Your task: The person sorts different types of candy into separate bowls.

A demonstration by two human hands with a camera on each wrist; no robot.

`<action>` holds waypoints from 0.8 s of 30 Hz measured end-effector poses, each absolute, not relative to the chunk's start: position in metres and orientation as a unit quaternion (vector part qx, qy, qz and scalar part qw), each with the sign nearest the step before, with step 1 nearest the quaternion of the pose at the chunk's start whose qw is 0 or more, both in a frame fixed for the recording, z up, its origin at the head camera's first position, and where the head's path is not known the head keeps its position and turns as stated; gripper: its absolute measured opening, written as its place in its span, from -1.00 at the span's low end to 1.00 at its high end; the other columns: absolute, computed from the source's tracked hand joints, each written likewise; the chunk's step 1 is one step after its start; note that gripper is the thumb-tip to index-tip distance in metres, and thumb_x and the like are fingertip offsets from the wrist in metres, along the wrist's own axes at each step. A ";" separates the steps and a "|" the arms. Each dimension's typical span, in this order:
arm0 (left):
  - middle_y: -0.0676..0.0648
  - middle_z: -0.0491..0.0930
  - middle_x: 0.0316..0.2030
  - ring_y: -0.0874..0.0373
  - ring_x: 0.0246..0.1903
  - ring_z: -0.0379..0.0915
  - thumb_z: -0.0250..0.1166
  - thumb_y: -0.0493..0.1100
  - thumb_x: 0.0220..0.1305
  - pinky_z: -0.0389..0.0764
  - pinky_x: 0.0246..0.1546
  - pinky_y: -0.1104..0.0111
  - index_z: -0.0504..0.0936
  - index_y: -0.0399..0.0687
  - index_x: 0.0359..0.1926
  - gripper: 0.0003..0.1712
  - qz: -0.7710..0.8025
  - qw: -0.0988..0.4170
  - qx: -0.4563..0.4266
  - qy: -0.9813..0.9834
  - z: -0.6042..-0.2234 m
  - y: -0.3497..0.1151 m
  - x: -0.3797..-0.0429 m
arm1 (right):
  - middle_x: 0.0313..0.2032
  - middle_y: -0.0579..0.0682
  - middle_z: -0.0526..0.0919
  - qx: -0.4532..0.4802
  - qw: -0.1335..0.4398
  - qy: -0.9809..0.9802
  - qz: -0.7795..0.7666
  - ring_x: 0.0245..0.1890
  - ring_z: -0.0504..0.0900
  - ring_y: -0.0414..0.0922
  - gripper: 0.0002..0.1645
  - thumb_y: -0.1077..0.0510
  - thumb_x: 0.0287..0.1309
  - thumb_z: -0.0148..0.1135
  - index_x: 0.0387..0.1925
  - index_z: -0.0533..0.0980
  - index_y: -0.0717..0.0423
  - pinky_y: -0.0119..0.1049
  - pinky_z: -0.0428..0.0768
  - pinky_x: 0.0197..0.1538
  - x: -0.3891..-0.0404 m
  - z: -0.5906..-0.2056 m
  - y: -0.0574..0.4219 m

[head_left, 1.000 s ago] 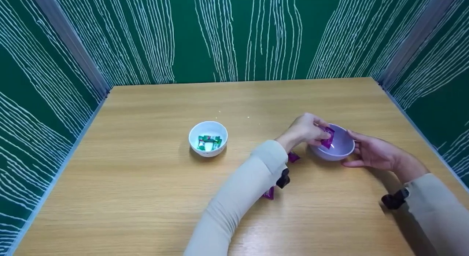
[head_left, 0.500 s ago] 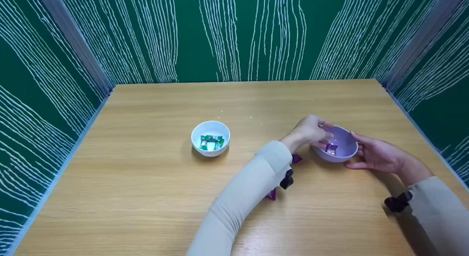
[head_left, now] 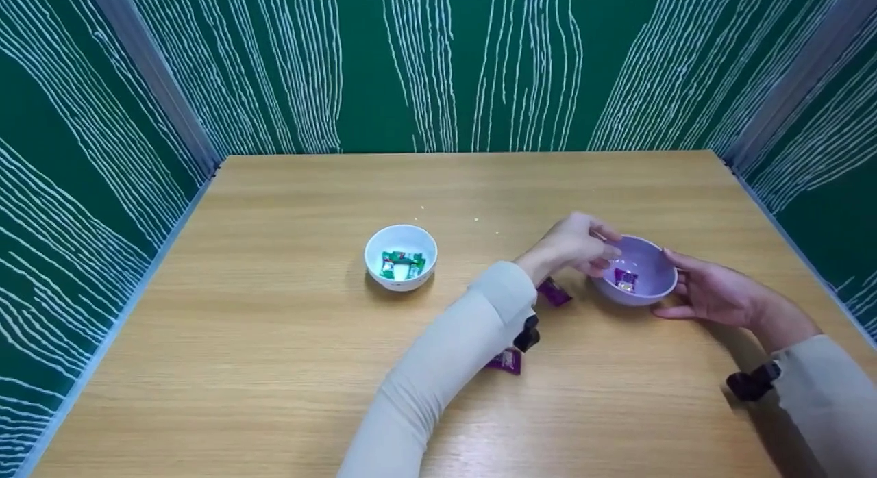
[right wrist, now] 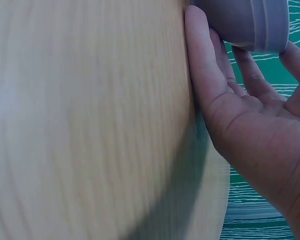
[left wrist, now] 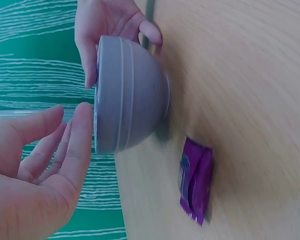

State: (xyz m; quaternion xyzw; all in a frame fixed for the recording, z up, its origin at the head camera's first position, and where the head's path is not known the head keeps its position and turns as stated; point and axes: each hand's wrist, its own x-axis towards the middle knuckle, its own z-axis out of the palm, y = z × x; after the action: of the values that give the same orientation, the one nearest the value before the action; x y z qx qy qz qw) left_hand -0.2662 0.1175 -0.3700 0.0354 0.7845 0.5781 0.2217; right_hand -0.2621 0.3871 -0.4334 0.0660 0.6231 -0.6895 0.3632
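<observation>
A lilac bowl [head_left: 651,259] stands at the right of the table with one purple-wrapped sweet [head_left: 625,280] inside. My right hand [head_left: 719,290] holds its right side, thumb at the rim and fingers spread along the outer wall, the lowest finger near the tabletop. Over the left rim hovers my left hand [head_left: 575,242], its fingers loosely bent and holding nothing; the left wrist view shows a gap between thumb and fingers. Two more purple-wrapped sweets lie on the table: one sweet [head_left: 555,292] just left of the bowl, another sweet [head_left: 505,361] partly hidden by the left forearm.
A white bowl [head_left: 401,235] with several green-wrapped sweets [head_left: 403,264] stands left of the forearm. Small white specks [head_left: 476,220] dot the wooden table [head_left: 274,313] behind. Green walls with white lines [head_left: 384,67] enclose the table's back and sides.
My left hand has let go of a purple-wrapped sweet, which dropped into the lilac bowl. The left hand has since drawn slightly leftward from the bowl; the right hand stays at its side.
</observation>
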 end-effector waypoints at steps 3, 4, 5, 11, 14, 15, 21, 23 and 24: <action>0.01 0.65 -0.37 0.09 -0.34 0.69 0.42 -0.37 0.25 0.75 -0.40 0.38 0.75 -0.08 -0.04 -0.73 0.575 0.209 0.046 0.789 -0.370 0.107 -0.267 | 0.19 -0.13 0.54 0.066 0.358 0.627 -0.688 0.17 0.56 -0.10 -0.44 -0.29 0.54 -0.16 0.41 0.10 -0.26 0.11 0.47 0.33 -0.263 -0.434 0.387; 0.01 0.65 -0.37 0.07 -0.32 0.69 0.43 -0.39 0.23 0.75 -0.39 0.37 0.75 -0.10 -0.04 -0.72 0.577 0.207 0.053 0.788 -0.371 0.103 -0.267 | 0.18 -0.14 0.55 0.064 0.356 0.628 -0.688 0.17 0.56 -0.11 -0.44 -0.28 0.54 -0.16 0.41 0.10 -0.26 0.12 0.47 0.32 -0.263 -0.434 0.387; 0.02 0.66 -0.36 0.07 -0.33 0.68 0.42 -0.42 0.21 0.75 -0.37 0.36 0.74 -0.11 -0.04 -0.70 0.577 0.205 0.058 0.789 -0.372 0.099 -0.267 | 0.17 -0.15 0.56 0.064 0.355 0.630 -0.688 0.16 0.56 -0.12 -0.46 -0.28 0.54 -0.16 0.40 0.11 -0.26 0.12 0.48 0.32 -0.263 -0.434 0.387; 0.02 0.68 -0.24 0.03 -0.31 0.67 0.40 -0.50 0.14 0.75 -0.33 0.35 0.73 -0.13 -0.03 -0.63 0.519 0.195 0.102 0.826 -0.379 0.072 -0.269 | 0.13 -0.19 0.59 0.069 0.351 0.635 -0.685 0.12 0.58 -0.16 -0.44 -0.28 0.54 -0.14 0.40 0.11 -0.25 0.14 0.48 0.31 -0.262 -0.436 0.385; 0.01 0.67 -0.24 0.03 -0.36 0.65 0.46 -0.42 0.17 0.74 -0.34 0.32 0.73 -0.10 -0.03 -0.66 0.490 0.199 0.109 0.842 -0.383 0.062 -0.271 | 0.12 -0.19 0.58 0.073 0.349 0.638 -0.682 0.12 0.58 -0.16 -0.40 -0.29 0.53 -0.13 0.43 0.07 -0.23 0.14 0.48 0.31 -0.261 -0.435 0.385; 0.01 0.67 -0.26 0.03 -0.39 0.64 0.47 -0.40 0.18 0.73 -0.34 0.29 0.72 -0.10 -0.03 -0.67 0.483 0.202 0.110 0.845 -0.385 0.060 -0.271 | 0.12 -0.19 0.58 0.074 0.348 0.639 -0.682 0.12 0.58 -0.16 -0.39 -0.29 0.53 -0.12 0.44 0.07 -0.24 0.14 0.48 0.31 -0.261 -0.435 0.385; 0.00 0.62 -0.31 -0.01 -0.36 0.69 0.55 -0.30 0.13 0.78 -0.30 0.16 0.66 -0.23 0.09 -0.52 0.451 0.224 0.102 0.858 -0.400 0.052 -0.272 | 0.15 -0.17 0.55 0.071 0.350 0.637 -0.683 0.14 0.57 -0.13 -0.44 -0.29 0.53 -0.12 0.40 0.10 -0.26 0.13 0.48 0.31 -0.261 -0.433 0.386; 0.01 0.62 -0.30 0.00 -0.34 0.71 0.59 -0.26 0.08 0.78 -0.32 0.17 0.64 -0.23 0.11 -0.45 0.442 0.226 0.101 0.862 -0.405 0.052 -0.271 | 0.15 -0.15 0.55 0.069 0.351 0.637 -0.683 0.14 0.57 -0.12 -0.47 -0.28 0.54 -0.13 0.38 0.13 -0.27 0.13 0.49 0.31 -0.262 -0.434 0.386; 0.02 0.62 -0.27 0.03 -0.32 0.70 0.61 -0.24 0.06 0.78 -0.33 0.19 0.63 -0.22 0.12 -0.42 0.438 0.225 0.102 0.864 -0.407 0.051 -0.271 | 0.15 -0.15 0.56 0.069 0.351 0.636 -0.683 0.14 0.57 -0.12 -0.48 -0.28 0.54 -0.13 0.37 0.14 -0.27 0.12 0.49 0.30 -0.262 -0.434 0.385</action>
State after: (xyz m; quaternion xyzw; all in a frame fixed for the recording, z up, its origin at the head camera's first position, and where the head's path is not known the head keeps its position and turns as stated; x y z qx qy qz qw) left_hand -0.2712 0.0514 -0.4074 0.1021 0.8644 0.4380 0.2248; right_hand -0.2619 0.3850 -0.4341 0.0693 0.6363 -0.6833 0.3513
